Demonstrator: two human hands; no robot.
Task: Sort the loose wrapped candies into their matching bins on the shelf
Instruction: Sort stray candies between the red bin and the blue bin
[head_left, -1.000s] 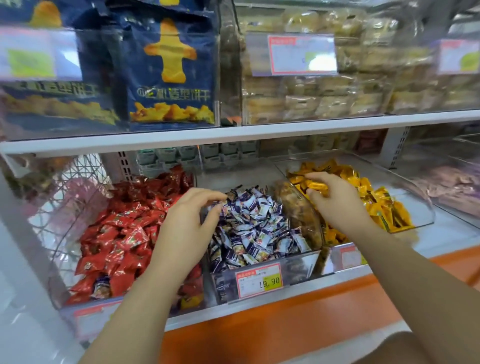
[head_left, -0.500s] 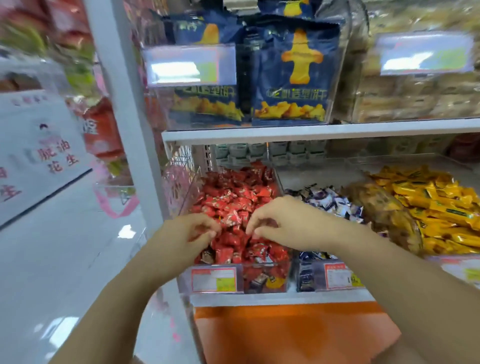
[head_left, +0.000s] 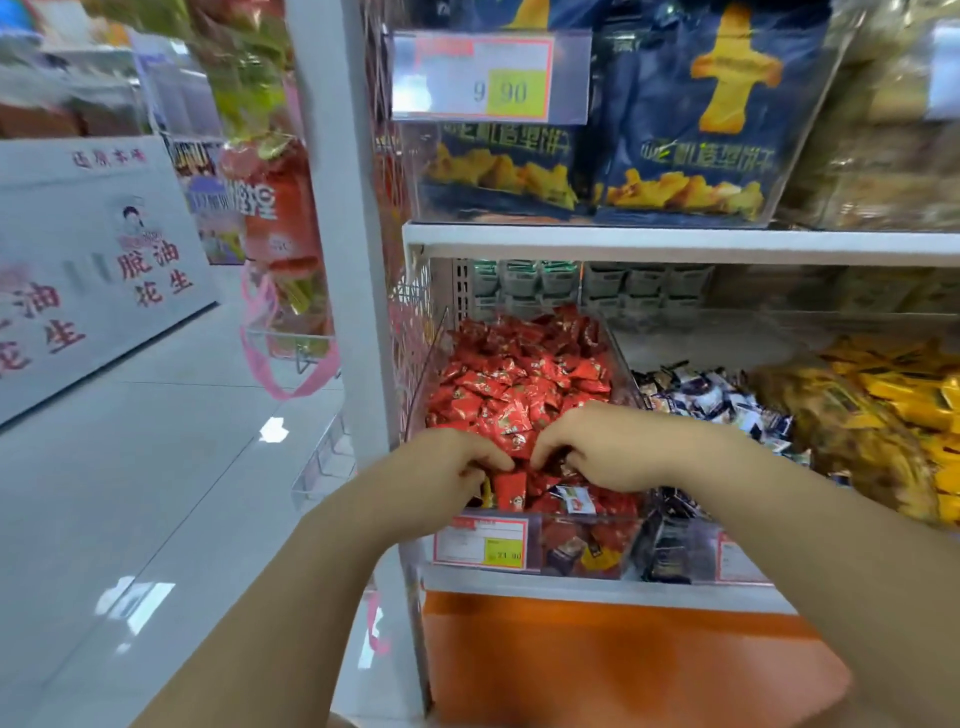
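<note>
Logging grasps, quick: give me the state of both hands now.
Left hand: fingers curled into the red candies; grip cannot be told.
Right hand: likewise curled; cannot be told.

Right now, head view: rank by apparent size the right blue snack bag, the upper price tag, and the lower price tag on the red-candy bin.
1. right blue snack bag
2. upper price tag
3. lower price tag
Apparent size only.

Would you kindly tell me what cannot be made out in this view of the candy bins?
Head view: whether the left hand or right hand pinches a candy; curled fingers hide the tips.
Head view: the price label digits, small and blurred.
Head view: the yellow candies, cut by the right edge.
</note>
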